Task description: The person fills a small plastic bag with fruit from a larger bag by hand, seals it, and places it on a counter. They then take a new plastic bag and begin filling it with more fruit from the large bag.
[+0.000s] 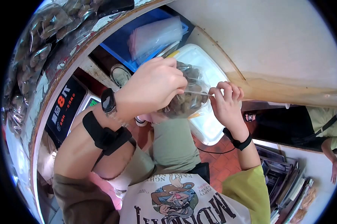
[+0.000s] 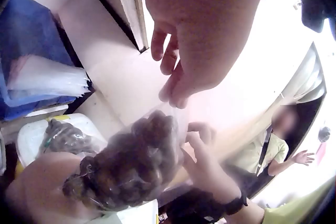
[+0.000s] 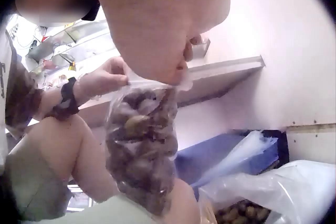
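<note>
A clear plastic bag (image 1: 189, 102) full of dark brown, roundish lumps hangs from both hands, upright in the right wrist view (image 3: 142, 145). My left hand (image 1: 151, 86) pinches one end of its top edge between thumb and fingers. At the other end, the thumb and fingertips of my right hand (image 1: 228, 104) pinch the same edge, which is stretched taut between them. The exact kind of the lumps is unclear through the plastic. Behind the bag is a white tub (image 1: 209, 132), with another filled bag (image 2: 65, 137) in it in the left wrist view.
A blue bin (image 1: 118, 39) holds a stack of clear plastic bags (image 1: 153, 37). At left stands a scale with a black sign (image 1: 66, 108), below a counter piled with filled bags (image 1: 51, 22). Another person (image 1: 325, 127) is at the right, beyond a low partition.
</note>
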Motion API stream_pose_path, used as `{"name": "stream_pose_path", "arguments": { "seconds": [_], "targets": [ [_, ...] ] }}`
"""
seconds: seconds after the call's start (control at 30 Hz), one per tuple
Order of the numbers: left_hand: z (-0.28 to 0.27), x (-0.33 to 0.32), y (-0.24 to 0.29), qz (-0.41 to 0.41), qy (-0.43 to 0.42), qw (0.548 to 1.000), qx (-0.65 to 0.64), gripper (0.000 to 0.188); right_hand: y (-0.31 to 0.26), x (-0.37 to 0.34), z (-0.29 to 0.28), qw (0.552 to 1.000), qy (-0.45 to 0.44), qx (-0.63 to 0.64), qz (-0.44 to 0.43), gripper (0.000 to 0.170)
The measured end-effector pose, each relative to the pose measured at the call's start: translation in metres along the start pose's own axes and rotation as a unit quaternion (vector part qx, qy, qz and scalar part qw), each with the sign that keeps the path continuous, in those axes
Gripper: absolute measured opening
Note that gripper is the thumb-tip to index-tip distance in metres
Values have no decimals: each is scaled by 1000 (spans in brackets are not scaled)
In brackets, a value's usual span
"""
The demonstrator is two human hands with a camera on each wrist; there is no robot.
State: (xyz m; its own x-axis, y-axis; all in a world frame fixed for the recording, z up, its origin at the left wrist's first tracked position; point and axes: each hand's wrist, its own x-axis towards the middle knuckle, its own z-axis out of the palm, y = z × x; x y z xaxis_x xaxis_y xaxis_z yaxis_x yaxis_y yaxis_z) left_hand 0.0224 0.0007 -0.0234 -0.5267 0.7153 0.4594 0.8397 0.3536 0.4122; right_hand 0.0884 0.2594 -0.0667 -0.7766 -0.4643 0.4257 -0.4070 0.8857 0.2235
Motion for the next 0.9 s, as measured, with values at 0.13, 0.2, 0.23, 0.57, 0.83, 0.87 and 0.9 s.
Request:
{"name": "stream_pose_path", "arguments": {
  "seconds": [0.13,0.2,0.23,0.57,0.83,0.87,0.9],
  "targets": [
    [-4,1,5,-21,-36,999,-22,7,-5,11,-13,988,-29,151,20,22],
    [2,1,5,-14,-38,999,-19,8,-7,15,-7,982,-23,189,7,22],
    [6,2,5,-11,-38,999,-17,9,-9,19,-6,973,-19,229,-11,22],
    [20,3,4,4,-27,998,57,11,-13,21,1,995,-10,94,-15,17],
    [27,-2,3,-80,-54,994,-47,22,-1,8,-4,993,-17,115,7,13],
    [26,-1,4,-91,-96,988,-81,33,-3,8,-4,995,-6,95,-5,11],
    [24,-1,5,-103,-136,978,-115,44,-6,8,-5,995,3,99,-11,11]
  ]
}}
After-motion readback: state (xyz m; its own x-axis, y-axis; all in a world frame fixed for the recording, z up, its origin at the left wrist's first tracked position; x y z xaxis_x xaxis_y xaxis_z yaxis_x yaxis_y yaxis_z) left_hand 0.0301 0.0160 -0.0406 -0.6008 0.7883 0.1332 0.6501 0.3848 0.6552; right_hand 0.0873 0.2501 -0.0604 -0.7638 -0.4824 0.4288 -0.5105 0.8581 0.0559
